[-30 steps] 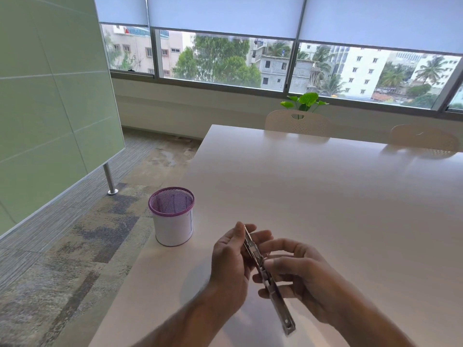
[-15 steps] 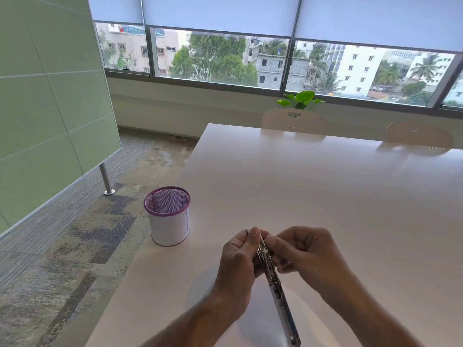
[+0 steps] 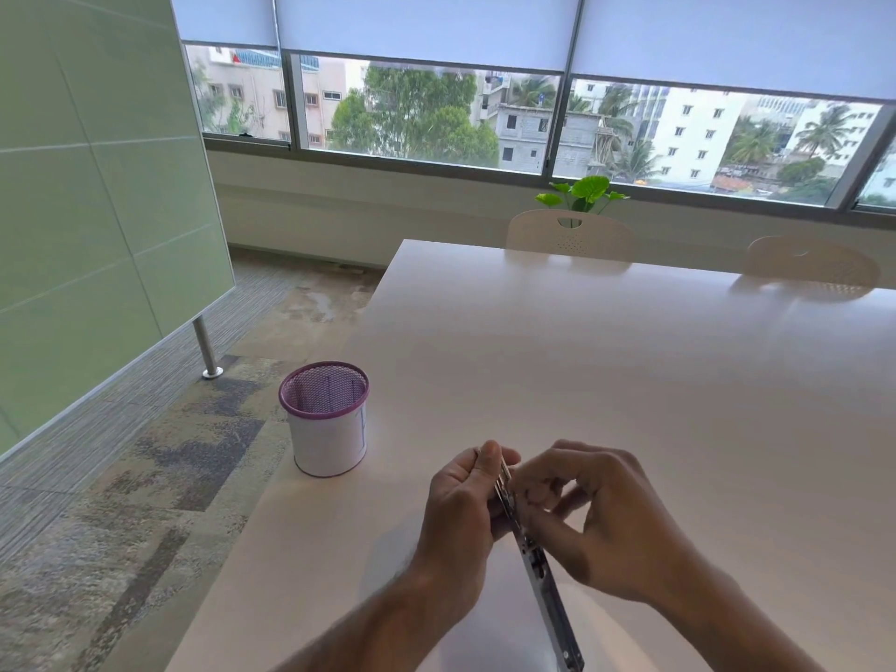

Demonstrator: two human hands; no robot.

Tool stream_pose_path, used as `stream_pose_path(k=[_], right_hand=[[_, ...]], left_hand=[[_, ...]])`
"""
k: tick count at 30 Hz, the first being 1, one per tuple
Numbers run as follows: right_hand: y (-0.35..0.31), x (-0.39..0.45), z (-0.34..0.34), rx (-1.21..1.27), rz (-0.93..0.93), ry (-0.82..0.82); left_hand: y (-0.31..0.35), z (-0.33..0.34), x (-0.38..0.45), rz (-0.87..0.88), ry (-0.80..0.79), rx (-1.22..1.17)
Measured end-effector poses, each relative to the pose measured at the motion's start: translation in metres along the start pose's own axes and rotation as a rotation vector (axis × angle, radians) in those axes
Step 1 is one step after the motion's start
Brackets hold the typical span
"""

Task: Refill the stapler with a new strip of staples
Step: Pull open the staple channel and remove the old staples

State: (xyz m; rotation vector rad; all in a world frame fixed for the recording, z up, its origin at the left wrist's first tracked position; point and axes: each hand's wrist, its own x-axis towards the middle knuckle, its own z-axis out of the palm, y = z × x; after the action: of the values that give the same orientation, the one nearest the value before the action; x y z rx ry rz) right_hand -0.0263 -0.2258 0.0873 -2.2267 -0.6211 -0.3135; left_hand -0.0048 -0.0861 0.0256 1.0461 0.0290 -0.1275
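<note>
Now your left hand (image 3: 463,502) curls its grip round the stapler (image 3: 538,560) while your right hand (image 3: 596,516) pinches its upper end, above the counter (image 3: 630,380). Left of the grip, a mesh cup (image 3: 326,424) stands by the counter's edge; bare surface stretches beyond.

White table (image 3: 630,380) carries one mesh cup (image 3: 326,431) (purple-rimmed).

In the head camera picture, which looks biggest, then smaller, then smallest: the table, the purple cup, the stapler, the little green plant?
1. table
2. purple cup and stapler: too alike to rank, and the stapler is nearer, partly hidden by the hands
3. green plant, though it is far away
</note>
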Motion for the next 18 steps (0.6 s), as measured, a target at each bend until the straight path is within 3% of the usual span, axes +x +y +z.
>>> stream_pose_path(k=[11,18], right_hand=[[0.0034,0.003,-0.0026,0.261,0.232,-0.086],[-0.0001,0.0049,-0.0021,0.041,0.255,-0.088]], left_hand=[[0.0051,-0.0016,0.0024,-0.032,0.025,-0.086],[-0.0007,0.0035,-0.0015,-0.02,0.023,-0.027]])
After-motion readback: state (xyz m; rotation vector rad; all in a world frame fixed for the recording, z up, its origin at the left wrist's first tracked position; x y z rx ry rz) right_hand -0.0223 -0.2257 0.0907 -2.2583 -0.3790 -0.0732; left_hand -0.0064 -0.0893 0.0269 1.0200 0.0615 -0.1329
